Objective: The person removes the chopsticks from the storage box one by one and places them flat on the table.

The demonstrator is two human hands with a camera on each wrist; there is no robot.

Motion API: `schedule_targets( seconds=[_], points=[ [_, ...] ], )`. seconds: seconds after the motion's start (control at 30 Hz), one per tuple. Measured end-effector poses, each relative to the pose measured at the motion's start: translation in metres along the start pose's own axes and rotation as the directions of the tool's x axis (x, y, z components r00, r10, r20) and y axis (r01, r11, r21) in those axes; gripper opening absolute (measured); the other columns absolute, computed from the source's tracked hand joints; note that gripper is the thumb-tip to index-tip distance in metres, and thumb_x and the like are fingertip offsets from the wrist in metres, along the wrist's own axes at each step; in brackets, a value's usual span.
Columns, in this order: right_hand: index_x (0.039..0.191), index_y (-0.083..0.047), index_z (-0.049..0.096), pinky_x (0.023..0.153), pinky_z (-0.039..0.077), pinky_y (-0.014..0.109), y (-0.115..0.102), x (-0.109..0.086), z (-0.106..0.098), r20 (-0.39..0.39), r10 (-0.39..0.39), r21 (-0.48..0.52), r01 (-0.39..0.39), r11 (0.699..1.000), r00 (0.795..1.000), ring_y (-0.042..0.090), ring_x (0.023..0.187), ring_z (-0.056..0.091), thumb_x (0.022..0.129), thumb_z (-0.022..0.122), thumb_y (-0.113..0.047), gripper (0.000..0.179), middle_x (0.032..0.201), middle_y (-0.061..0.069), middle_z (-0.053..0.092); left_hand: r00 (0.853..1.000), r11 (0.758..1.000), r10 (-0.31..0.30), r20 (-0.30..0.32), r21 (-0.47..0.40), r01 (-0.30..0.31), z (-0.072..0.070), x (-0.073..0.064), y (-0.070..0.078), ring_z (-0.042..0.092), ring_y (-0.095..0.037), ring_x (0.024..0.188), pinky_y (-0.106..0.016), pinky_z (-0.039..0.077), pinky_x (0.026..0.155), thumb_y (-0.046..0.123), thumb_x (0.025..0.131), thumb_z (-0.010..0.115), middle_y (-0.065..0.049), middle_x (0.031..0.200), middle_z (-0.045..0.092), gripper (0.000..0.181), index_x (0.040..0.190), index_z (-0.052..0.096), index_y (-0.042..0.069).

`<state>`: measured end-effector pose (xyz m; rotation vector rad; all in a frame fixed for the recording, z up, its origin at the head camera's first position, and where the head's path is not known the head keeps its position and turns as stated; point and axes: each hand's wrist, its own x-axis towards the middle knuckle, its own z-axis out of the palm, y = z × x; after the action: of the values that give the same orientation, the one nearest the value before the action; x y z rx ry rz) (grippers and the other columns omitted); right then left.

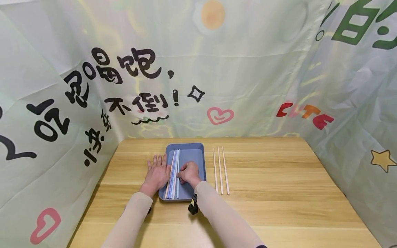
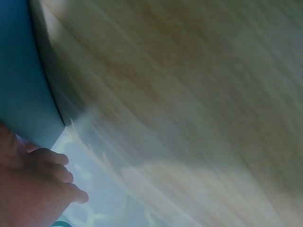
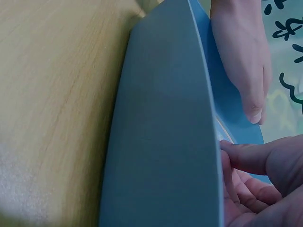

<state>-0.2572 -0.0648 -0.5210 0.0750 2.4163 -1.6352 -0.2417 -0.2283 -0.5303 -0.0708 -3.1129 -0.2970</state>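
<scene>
A blue-grey rectangular tray (image 1: 194, 153) holds several thin chopsticks (image 1: 171, 179) in pale blue, violet and peach, lying lengthwise along its left half. My left hand (image 1: 157, 175) rests at the tray's left edge, its fingers straight and spread, pointing away. Inside the tray, my right hand (image 1: 190, 172) pinches a light blue chopstick (image 1: 178, 191) at the right side of the bunch between thumb and forefinger. From the right wrist view, the tray wall (image 3: 161, 113) hides part of the right hand (image 3: 255, 175). The left wrist view catches my left hand (image 2: 38, 189) beside the tray.
Three pale pink chopsticks (image 1: 220, 172) lie side by side on the wooden table (image 1: 279, 193), right of the tray. Printed cloth walls (image 1: 248, 69) enclose the table at the back and both sides.
</scene>
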Motion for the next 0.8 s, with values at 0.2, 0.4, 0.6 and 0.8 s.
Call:
schedule_targets(
  seconds=[0.2, 0.4, 0.6, 0.8],
  points=[
    [0.089, 0.005, 0.067, 0.048, 0.061, 0.038, -0.0040, -0.0059, -0.0043, 0.029, 0.040, 0.071, -0.042, 0.997, 0.999, 0.017, 0.042, 0.060, 0.081, 0.080, 0.010, 0.016, 0.059, 0.013, 0.064, 0.999, 1.000, 0.009, -0.035, -0.015, -0.010, 0.0017, 0.0006, -0.0005, 0.023, -0.052, 0.158, -0.073, 0.015, 0.126, 0.034, 0.113, 0.036, -0.033, 0.166, 0.033, 0.065, 0.165, 0.024, -0.003],
    [0.084, -0.001, 0.066, 0.048, 0.061, 0.038, -0.0037, -0.0076, -0.0033, -0.001, 0.012, -0.016, -0.012, 1.000, 1.000, 0.018, 0.045, 0.064, 0.081, 0.083, 0.004, 0.019, 0.056, 0.006, 0.060, 0.999, 1.000, 0.011, -0.034, -0.013, -0.012, 0.0019, 0.0002, -0.0008, 0.023, -0.052, 0.158, -0.073, 0.015, 0.126, 0.034, 0.114, 0.036, -0.033, 0.166, 0.033, 0.065, 0.165, 0.024, -0.003],
    [0.082, -0.003, 0.065, 0.045, 0.060, 0.036, -0.0026, -0.0068, -0.0004, -0.021, -0.009, -0.071, 0.007, 0.997, 1.000, 0.014, 0.041, 0.059, 0.078, 0.086, 0.004, 0.023, 0.056, 0.006, 0.059, 1.000, 1.000, 0.011, -0.027, -0.013, -0.011, 0.0014, -0.0005, -0.0001, 0.023, -0.052, 0.159, -0.073, 0.015, 0.126, 0.035, 0.113, 0.036, -0.032, 0.167, 0.032, 0.066, 0.165, 0.024, -0.003],
    [0.071, -0.006, 0.058, 0.042, 0.057, 0.034, -0.0016, -0.0030, -0.0017, -0.012, -0.026, -0.080, 0.025, 0.996, 1.000, 0.017, 0.038, 0.061, 0.076, 0.082, 0.007, 0.028, 0.048, 0.004, 0.056, 0.999, 1.000, 0.017, -0.039, -0.005, -0.018, 0.0016, 0.0000, -0.0006, 0.024, -0.052, 0.158, -0.073, 0.016, 0.126, 0.034, 0.113, 0.036, -0.033, 0.166, 0.033, 0.065, 0.165, 0.025, -0.003]
  ],
)
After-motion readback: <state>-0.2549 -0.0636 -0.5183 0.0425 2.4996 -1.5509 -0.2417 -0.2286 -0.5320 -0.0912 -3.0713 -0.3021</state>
